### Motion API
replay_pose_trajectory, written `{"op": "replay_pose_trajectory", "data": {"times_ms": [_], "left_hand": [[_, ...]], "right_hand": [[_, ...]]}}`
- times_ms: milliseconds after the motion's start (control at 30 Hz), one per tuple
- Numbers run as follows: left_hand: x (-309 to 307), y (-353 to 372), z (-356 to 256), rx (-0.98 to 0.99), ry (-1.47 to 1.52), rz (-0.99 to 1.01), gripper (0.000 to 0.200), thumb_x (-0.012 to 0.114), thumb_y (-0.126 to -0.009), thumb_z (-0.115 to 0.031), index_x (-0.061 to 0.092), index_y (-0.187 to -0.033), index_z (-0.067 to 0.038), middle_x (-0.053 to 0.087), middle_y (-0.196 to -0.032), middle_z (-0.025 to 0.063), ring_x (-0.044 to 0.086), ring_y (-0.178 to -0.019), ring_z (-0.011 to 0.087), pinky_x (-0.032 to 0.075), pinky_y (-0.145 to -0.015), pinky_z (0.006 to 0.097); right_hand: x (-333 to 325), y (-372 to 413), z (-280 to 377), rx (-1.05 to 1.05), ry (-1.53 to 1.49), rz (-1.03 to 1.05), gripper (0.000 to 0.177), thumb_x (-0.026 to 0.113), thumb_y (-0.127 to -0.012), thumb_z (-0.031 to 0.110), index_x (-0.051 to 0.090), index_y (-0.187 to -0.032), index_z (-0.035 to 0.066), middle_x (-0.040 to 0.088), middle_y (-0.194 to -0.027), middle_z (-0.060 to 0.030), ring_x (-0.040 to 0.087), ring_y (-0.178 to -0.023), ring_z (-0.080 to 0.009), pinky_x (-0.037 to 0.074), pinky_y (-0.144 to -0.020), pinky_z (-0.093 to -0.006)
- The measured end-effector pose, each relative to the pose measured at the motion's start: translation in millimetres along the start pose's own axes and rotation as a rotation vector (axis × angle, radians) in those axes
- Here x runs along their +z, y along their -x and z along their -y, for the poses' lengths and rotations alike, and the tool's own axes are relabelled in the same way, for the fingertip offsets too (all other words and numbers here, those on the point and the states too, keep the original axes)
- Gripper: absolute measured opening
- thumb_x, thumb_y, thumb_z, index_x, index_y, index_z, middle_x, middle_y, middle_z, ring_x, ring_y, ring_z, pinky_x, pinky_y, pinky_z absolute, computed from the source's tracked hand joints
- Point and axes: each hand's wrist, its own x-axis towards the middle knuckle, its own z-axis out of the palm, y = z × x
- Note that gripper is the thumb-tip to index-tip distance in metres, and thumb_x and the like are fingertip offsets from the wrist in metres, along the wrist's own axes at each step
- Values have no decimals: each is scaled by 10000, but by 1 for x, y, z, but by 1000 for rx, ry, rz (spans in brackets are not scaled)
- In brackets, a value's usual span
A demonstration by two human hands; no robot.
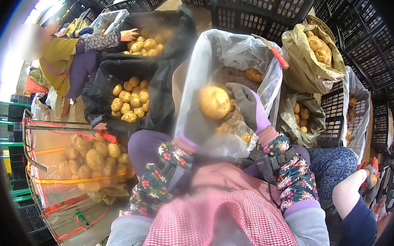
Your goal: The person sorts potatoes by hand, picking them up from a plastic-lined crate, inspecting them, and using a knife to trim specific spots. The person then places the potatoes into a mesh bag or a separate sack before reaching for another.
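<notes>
While our left hand (199, 120), in a blurred grey glove, is closed around the left side of a large potato (214, 102), our right hand (245, 102) is just beside it with fingers bent; we cannot tell how far that grip is open or whether it has hold of anything. The large potato is above the middle of a crate lined with clear plastic (201, 57), where we see a darker potato (253, 75) on the far side and another small one (246, 138) near us. A red-handled tool (279, 58) lies across the liner's far right edge. To the right, we have a greenish sack (293, 68) of potatoes, a smaller sack (289, 130) nearer us, and a black crate (333, 117) beyond. To the left, potatoes are heaped in a black-lined container (96, 85), and nearer us more fill a transparent bag (44, 151) with orange and red bands. Far left, a co-worker's gloved hand (128, 35) is at potatoes in another dark-lined container (182, 29). Black crates (262, 10) are stacked at the far side, and another person's arm (349, 191) is near right. Whether the sacks or crates carry lettering, we cannot tell.
</notes>
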Motion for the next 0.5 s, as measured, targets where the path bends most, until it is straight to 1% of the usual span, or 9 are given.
{"op": "replay_pose_trajectory", "data": {"times_ms": [33,100,133,267,333,367,400,467,500], "left_hand": [[-4,0,2,-71,133,-10,531,423,-1026,-437,406,-1385,-46,554,-1305,129,593,-1161,225,498,-1012,395],[-2,1,-4,-160,423,17,539,561,-989,-375,410,-1372,-28,576,-1277,129,602,-1150,225,514,-986,389],[-2,0,-6,-200,529,32,545,570,-980,-376,412,-1370,-30,575,-1275,132,601,-1149,231,517,-980,387],[-12,-4,-3,-233,596,-23,571,607,-948,-380,419,-1364,-36,573,-1268,144,597,-1148,251,530,-952,381],[-17,-7,-3,-226,582,-58,585,625,-932,-382,423,-1360,-39,572,-1264,150,595,-1147,261,536,-938,378],[-19,-9,-2,-220,575,-78,592,634,-924,-383,424,-1359,-41,571,-1262,153,594,-1147,267,540,-932,376],[-22,-10,-2,-206,560,-102,599,643,-916,-384,426,-1357,-42,571,-1261,156,593,-1147,272,543,-925,374],[-26,-14,-1,-177,499,-159,613,662,-900,-386,430,-1354,-45,570,-1257,162,591,-1146,282,549,-911,371],[-29,-17,2,-132,415,-187,620,671,-892,-387,432,-1352,-47,569,-1255,165,590,-1145,287,552,-904,370]], "right_hand": [[-1,0,2,100,-100,-12,419,490,-1027,250,536,-1311,-55,664,-1137,-100,583,-1078,-154,456,-963,-298],[-1,-3,-4,61,-86,-39,402,519,-1012,218,533,-1311,-50,664,-1151,-103,593,-1038,-141,461,-938,-280],[-2,-5,-11,46,-64,-43,395,524,-1008,208,535,-1307,-49,666,-1148,-104,594,-1037,-141,461,-936,-278],[-29,-20,-9,-4,80,-112,376,543,-996,173,535,-1303,-44,678,-1129,-108,601,-1039,-141,465,-937,-276],[-74,-52,-18,-117,259,-144,327,557,-985,165,587,-1259,-12,687,-1103,-87,616,-991,-137,479,-899,-260],[-100,-69,-17,-175,522,-240,307,571,-974,162,612,-1250,33,687,-1093,-75,619,-988,-120,484,-878,-250],[-121,-85,-15,-139,600,-356,305,601,-950,190,628,-1226,63,698,-1086,-100,631,-985,-134,485,-875,-268],[-157,-110,-2,-190,1287,-460,436,609,-896,282,575,-1275,67,644,-1204,-186,631,-1080,-334,482,-930,-404],[-174,-126,-10,-165,1466,-489,520,603,-884,320,519,-1333,71,603,-1263,-199,572,-1159,-372,464,-959,-434]]}}
